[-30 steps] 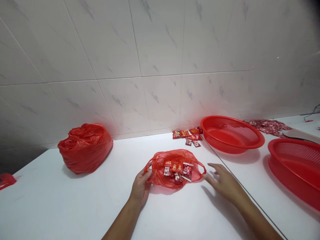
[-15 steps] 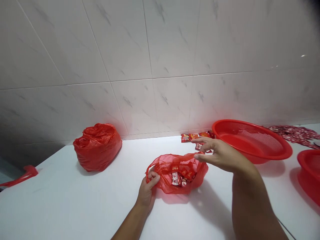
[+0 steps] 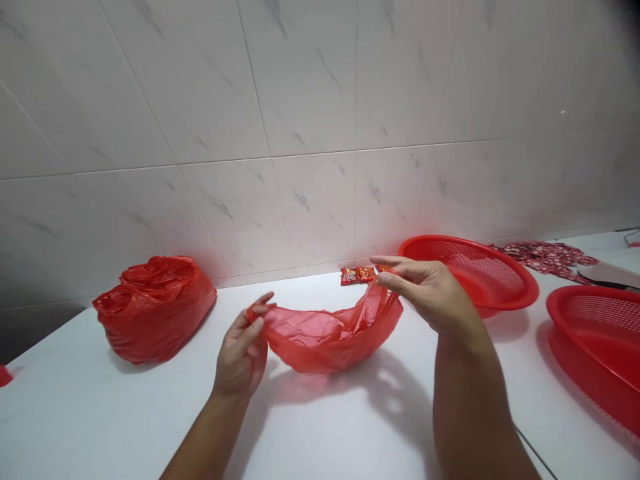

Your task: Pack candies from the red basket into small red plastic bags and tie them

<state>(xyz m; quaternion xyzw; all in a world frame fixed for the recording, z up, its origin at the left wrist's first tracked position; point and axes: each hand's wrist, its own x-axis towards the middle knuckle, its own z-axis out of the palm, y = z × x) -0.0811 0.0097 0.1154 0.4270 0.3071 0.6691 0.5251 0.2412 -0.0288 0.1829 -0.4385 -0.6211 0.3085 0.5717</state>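
Interior of red bag mostly hidden by its near side; right basket cut off. Bag spans left-right at centre, mouth up, left hand holding left end, right hand pinching right end.

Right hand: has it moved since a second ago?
Yes: the right hand moved up the picture toward the back basket, now overlapping its left side.

Bag of thin, see-through red plastic, creased. Held up by both ends, stretched wide over a white table, higher at the right end than the left. Gapes open at the top; sags low and rounded in the middle. Bunches into folds near the right end. Shows little of the inside.
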